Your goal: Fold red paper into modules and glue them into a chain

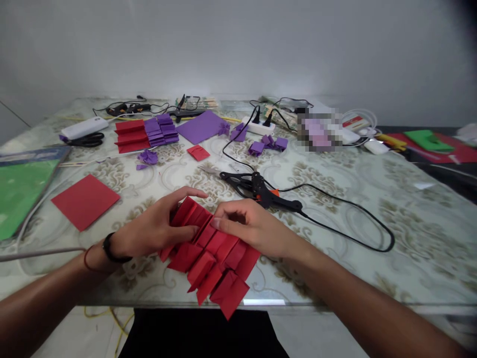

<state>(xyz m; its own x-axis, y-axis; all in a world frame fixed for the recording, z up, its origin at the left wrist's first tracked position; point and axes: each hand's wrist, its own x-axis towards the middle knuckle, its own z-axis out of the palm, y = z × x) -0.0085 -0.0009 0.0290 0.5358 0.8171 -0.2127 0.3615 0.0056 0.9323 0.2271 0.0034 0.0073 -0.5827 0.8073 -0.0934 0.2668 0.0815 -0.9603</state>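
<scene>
A red folded paper piece with rows of raised pleats is held tilted above the table's front edge. My left hand grips its left side, thumb on top of the folds. Across the upper right part, my right hand pinches a pleat between thumb and fingers. My left fingers' undersides and the back of the paper are hidden. Flat on the table to the left lies a red paper square. Just behind my right hand lies a black-handled tool with a cord.
Farther back are red pleated paper, purple pleated paper, a purple sheet and purple folded pieces. A white power strip holds black plugs. Black scissors lie at the left, near a green packet. A black cable loops rightward.
</scene>
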